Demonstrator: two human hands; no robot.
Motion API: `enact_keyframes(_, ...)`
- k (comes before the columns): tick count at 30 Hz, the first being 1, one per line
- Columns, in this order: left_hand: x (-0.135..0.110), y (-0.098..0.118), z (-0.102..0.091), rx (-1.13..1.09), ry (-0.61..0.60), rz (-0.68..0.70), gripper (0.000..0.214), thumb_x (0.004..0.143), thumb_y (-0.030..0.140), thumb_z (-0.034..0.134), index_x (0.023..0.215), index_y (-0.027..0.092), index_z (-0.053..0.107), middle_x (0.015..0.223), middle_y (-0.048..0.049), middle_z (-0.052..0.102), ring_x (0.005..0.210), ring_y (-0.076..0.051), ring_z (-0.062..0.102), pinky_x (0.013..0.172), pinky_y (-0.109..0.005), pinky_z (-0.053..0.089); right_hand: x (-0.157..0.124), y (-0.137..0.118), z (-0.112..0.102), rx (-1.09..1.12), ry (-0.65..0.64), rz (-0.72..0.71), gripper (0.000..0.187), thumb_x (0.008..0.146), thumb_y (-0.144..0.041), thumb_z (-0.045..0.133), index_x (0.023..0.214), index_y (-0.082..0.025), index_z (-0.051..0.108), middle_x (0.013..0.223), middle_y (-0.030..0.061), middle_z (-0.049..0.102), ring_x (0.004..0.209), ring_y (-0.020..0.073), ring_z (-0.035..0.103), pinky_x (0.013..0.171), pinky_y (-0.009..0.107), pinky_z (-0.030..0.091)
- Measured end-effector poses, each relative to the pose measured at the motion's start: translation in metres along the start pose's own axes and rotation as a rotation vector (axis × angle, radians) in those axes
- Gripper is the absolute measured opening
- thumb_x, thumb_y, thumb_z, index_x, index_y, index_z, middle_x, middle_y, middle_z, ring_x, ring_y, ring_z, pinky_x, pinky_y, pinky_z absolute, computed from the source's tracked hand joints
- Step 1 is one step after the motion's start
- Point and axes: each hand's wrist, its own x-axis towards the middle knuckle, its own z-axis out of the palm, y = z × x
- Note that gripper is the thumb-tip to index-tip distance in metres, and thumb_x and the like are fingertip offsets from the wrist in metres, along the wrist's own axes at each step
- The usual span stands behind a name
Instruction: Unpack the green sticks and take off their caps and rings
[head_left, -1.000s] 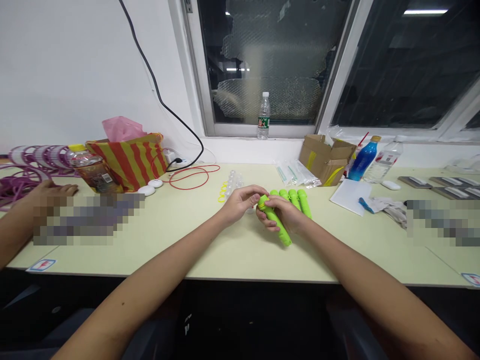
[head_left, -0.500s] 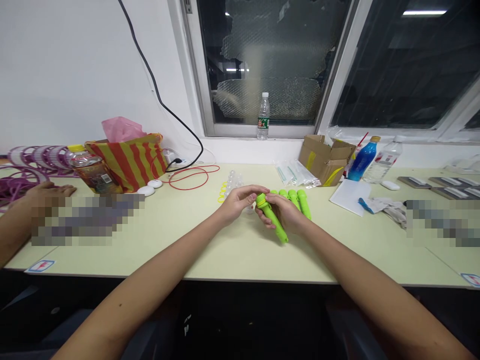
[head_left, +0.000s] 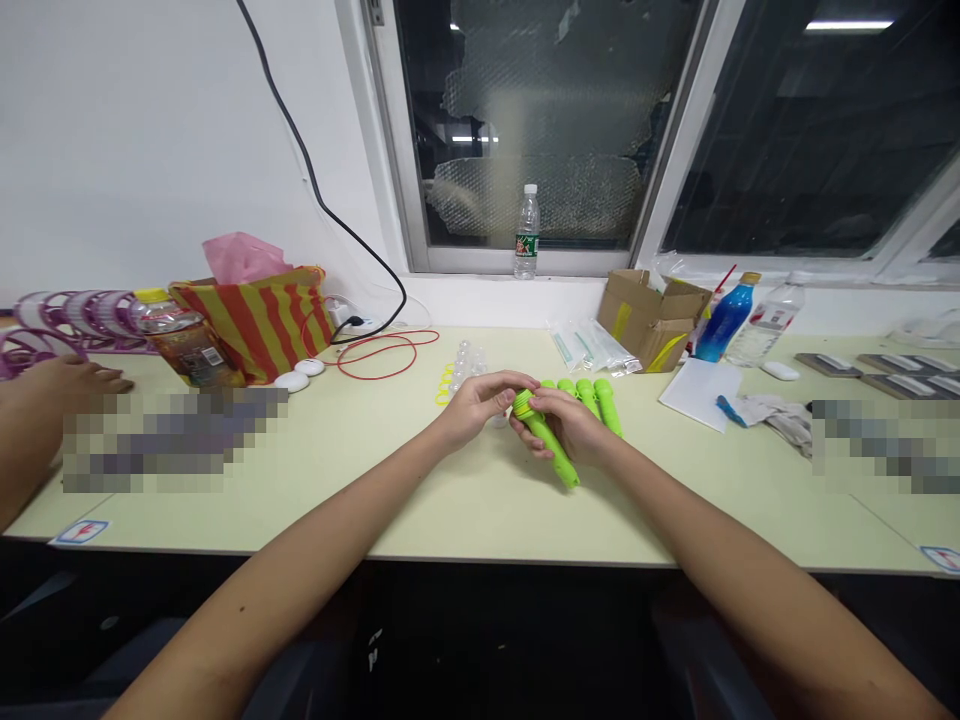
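A bright green flashlight point(head_left: 551, 450) is held tilted above the table, its ribbed head end towards the window and its tail towards me. My right hand point(head_left: 574, 425) is closed around its barrel, with the thumb near the head. From the other side my left hand point(head_left: 484, 405) curls over the head end, thumb and fingers pressed to it. Just behind my hands lie several more green flashlights point(head_left: 606, 405) in a row. Yellow rings point(head_left: 444, 384) and small clear plastic pieces point(head_left: 466, 358) lie beyond my left hand.
At the left stand a drink bottle point(head_left: 187, 340) and a striped bag point(head_left: 274, 325); another person's hand point(head_left: 71, 390) rests near purple parts. To the right are a cardboard box point(head_left: 649, 325), blue bottle point(head_left: 726, 318), white paper point(head_left: 697, 392) and a glove point(head_left: 772, 415).
My hands and the flashlight have barely shifted; its tail end sits very slightly further right. At the far left, the other person's hand has moved a little left.
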Motion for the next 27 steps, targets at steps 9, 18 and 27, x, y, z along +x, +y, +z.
enact_keyframes(9, -0.001, -0.0002, -0.0021, -0.034, 0.015, -0.041, 0.033, 0.092, 0.038, 0.056, 0.113, 0.018, 0.071, 0.128, -0.0139, 0.063, 0.119, -0.028, 0.056, 0.097, -0.039, 0.044, 0.0029, -0.0012, 0.0025, -0.022, 0.071, -0.068, 0.026, 0.09, -0.039, 0.055, 0.102, -0.016, 0.057, 0.083, 0.0076, 0.063, 0.056, 0.0142, 0.055, 0.048, 0.028, 0.042)
enact_keyframes(18, 0.0, 0.0032, 0.002, 0.011, 0.077, -0.025, 0.027, 0.088, 0.037, 0.061, 0.103, 0.017, 0.073, 0.126, -0.0137, 0.064, 0.121, -0.027, 0.057, 0.096, -0.039, 0.047, 0.0043, 0.0014, 0.0053, -0.045, 0.135, -0.102, 0.03, 0.085, -0.034, 0.065, 0.109, -0.018, 0.057, 0.086, 0.006, 0.064, 0.063, 0.0146, 0.058, 0.055, 0.029, 0.046)
enact_keyframes(27, -0.0005, 0.0005, 0.0028, 0.015, 0.095, -0.022, 0.03, 0.088, 0.037, 0.062, 0.11, 0.017, 0.069, 0.124, -0.0134, 0.064, 0.108, -0.024, 0.062, 0.086, -0.034, 0.051, 0.0066, -0.0015, 0.0063, -0.054, 0.226, -0.104, 0.031, 0.084, -0.035, 0.064, 0.11, -0.019, 0.058, 0.08, 0.0031, 0.062, 0.066, 0.0154, 0.059, 0.059, 0.029, 0.047)
